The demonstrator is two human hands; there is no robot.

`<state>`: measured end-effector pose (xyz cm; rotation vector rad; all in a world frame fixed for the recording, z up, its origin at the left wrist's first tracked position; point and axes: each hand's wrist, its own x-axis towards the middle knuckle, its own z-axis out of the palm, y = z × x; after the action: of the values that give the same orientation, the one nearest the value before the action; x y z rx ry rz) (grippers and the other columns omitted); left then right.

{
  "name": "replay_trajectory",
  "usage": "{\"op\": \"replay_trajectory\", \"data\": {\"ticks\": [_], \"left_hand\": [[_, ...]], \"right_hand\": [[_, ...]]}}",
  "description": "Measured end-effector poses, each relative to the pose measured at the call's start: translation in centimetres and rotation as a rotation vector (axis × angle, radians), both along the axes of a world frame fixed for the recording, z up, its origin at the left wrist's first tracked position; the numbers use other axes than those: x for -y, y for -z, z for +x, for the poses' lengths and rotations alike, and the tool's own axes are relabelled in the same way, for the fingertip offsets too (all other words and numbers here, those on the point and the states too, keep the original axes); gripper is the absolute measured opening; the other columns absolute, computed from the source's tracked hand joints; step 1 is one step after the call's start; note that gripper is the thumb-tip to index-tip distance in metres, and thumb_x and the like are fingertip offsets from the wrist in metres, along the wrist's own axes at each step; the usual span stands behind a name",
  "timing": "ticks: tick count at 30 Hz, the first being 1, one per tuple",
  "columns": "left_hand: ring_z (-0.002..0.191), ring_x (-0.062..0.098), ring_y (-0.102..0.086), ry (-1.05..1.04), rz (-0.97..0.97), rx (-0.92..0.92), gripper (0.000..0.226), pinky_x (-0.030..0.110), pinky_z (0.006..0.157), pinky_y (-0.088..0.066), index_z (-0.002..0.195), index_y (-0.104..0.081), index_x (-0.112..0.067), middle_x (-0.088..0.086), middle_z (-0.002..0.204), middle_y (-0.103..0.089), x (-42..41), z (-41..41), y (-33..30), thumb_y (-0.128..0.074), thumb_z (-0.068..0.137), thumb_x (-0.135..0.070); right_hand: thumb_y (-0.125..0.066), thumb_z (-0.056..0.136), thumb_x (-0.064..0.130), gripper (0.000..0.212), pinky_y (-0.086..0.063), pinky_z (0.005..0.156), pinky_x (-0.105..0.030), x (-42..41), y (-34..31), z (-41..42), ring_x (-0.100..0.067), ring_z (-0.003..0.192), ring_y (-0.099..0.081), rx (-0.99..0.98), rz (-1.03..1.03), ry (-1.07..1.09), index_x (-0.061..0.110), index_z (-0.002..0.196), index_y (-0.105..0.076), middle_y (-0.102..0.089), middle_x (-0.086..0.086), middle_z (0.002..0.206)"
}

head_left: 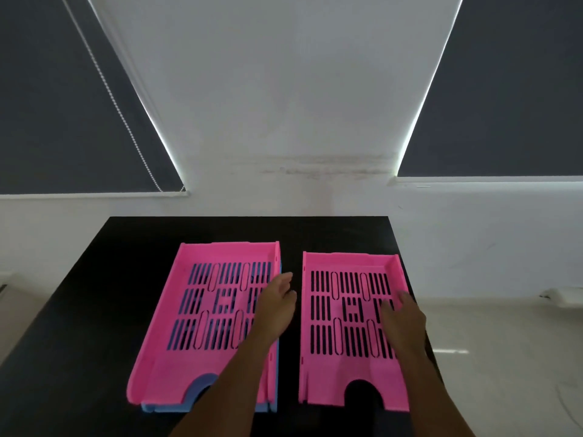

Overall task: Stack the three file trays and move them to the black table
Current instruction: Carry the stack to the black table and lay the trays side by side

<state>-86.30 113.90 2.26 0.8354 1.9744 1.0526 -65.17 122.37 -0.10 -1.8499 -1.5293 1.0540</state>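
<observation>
Our left hand [277, 301] has its fingers loosely spread & extended, gripping nothing; it hovers over the right edge of the left stack, fingertips reaching toward the gap between the trays. Whether it touches the rim we can't tell. Our right hand [402, 313] is open too, palm down, fingers stretched over the right side of the single pink tray [350, 313], w/ fingertips near its right wall; contact is unclear, no grip visible.

Outward: both forearms come in from the bottom edge, the left one crossing over the near right part of the stack.

The left stack is a pink tray [202, 310] nested on a blue tray [176, 407], blue showing thru the slots, along the right side & at the front notch. The single pink tray lies just beside it to the right, apart by a narrow gap, roughly parallel. All three sit on the black table [132, 253], against a white wall [284, 105] w/ dark blinds [56, 121] either side.
</observation>
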Motion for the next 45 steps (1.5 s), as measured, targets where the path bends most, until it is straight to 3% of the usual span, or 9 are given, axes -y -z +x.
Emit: {"op": "replay_trajectory", "data": {"ticks": [3, 6, 8, 12, 18, 30, 36, 40, 45], "left_hand": [[0.123, 0.011, -0.055, -0.047, 0.063, -0.091, 0.043, 0.028, 0.107, -0.042, 0.135, -0.056, -0.015, 0.005, 0.140, -0.059, 1.6, -3.6, -0.5, -0.049, 0.094, -0.003], [0.099, 0.005, -0.059, -0.161, 0.091, -0.223, 0.040, 0.011, 0.088, -0.046, 0.131, -0.058, -0.013, 0.001, 0.130, -0.061, 4.4, -8.0, -0.6, -0.052, 0.094, -0.001], [0.102, 0.008, -0.061, -0.257, 0.111, -0.251, 0.041, 0.022, 0.091, -0.050, 0.132, -0.056, -0.018, -0.004, 0.131, -0.058, 6.7, -11.1, -0.6, -0.054, 0.094, -0.004], [0.087, 0.001, -0.062, -0.246, 0.043, -0.204, 0.023, 0.019, 0.068, -0.050, 0.108, -0.055, -0.027, -0.016, 0.104, -0.055, 11.4, -16.6, -0.3, -0.058, 0.092, -0.010], [0.071, 0.013, -0.074, -0.105, -0.102, -0.017, 0.016, 0.025, 0.059, -0.060, 0.105, -0.061, -0.021, 0.006, 0.089, -0.072, 14.2, -20.9, 1.0, -0.049, 0.097, -0.013], [0.073, 0.019, -0.073, -0.171, -0.053, -0.054, 0.018, 0.030, 0.062, -0.059, 0.101, -0.063, -0.017, 0.008, 0.089, -0.072, 17.7, -33.9, -0.8, -0.049, 0.096, -0.007], [0.066, 0.022, -0.068, -0.258, -0.116, -0.189, 0.040, 0.024, 0.053, -0.050, 0.114, -0.064, -0.009, 0.004, 0.083, -0.071, 22.9, -41.5, 0.1, -0.044, 0.087, 0.011], [0.059, 0.018, -0.064, -0.308, -0.146, -0.276, 0.042, 0.023, 0.050, -0.047, 0.115, -0.066, -0.009, 0.002, 0.076, -0.069, 25.7, -44.2, 1.3, -0.045, 0.085, 0.010], [0.055, 0.019, -0.063, -0.295, -0.184, -0.257, 0.040, 0.025, 0.049, -0.051, 0.108, -0.067, -0.017, 0.014, 0.080, -0.073, 27.7, -45.0, 3.2, -0.043, 0.087, 0.009]], "right_hand": [[-0.055, 0.099, 0.015, 0.040, -0.052, 0.095, -0.037, 1.7, -0.6, -4.3, -0.025, 0.108, -0.066, -0.043, 0.018, -0.110, 0.006, 0.138, -0.056, -0.064, -0.015, 0.134], [-0.057, 0.099, 0.020, 0.038, -0.044, 0.093, -0.028, 4.2, -0.5, -8.9, -0.015, 0.103, -0.058, -0.074, -0.016, -0.229, 0.008, 0.134, -0.060, -0.067, -0.013, 0.130], [-0.060, 0.098, 0.023, 0.042, -0.042, 0.092, -0.025, 6.1, -0.6, -11.9, -0.014, 0.102, -0.057, -0.124, -0.047, -0.289, 0.009, 0.137, -0.058, -0.066, -0.011, 0.130], [-0.061, 0.097, 0.026, 0.049, -0.048, 0.107, -0.038, 9.0, 0.4, -16.4, -0.021, 0.121, -0.062, -0.169, -0.145, -0.398, 0.015, 0.144, -0.052, -0.062, -0.001, 0.135], [-0.052, 0.098, 0.003, 0.045, -0.054, 0.064, -0.018, 10.5, 1.6, -19.7, -0.010, 0.075, -0.064, -0.033, -0.073, -0.278, 0.011, 0.142, -0.054, -0.071, -0.009, 0.109], [-0.049, 0.090, -0.006, 0.035, -0.051, 0.059, -0.018, 13.2, -1.5, -32.3, -0.004, 0.067, -0.064, -0.066, 0.062, -0.356, 0.020, 0.105, -0.068, -0.068, 0.008, 0.082], [-0.055, 0.096, 0.004, 0.025, -0.054, 0.060, -0.007, 16.9, -0.9, -39.8, 0.002, 0.069, -0.067, -0.138, 0.040, -0.532, 0.026, 0.101, -0.064, -0.068, 0.010, 0.085], [-0.056, 0.096, 0.005, 0.025, -0.061, 0.081, -0.023, 18.9, 0.7, -42.7, 0.002, 0.078, -0.068, -0.143, -0.026, -0.605, 0.026, 0.106, -0.065, -0.069, 0.012, 0.091], [-0.051, 0.096, 0.002, 0.029, -0.055, 0.068, -0.018, 20.2, 3.7, -44.3, -0.009, 0.083, -0.070, -0.073, -0.128, -0.605, 0.013, 0.116, -0.068, -0.074, -0.002, 0.101]]}}
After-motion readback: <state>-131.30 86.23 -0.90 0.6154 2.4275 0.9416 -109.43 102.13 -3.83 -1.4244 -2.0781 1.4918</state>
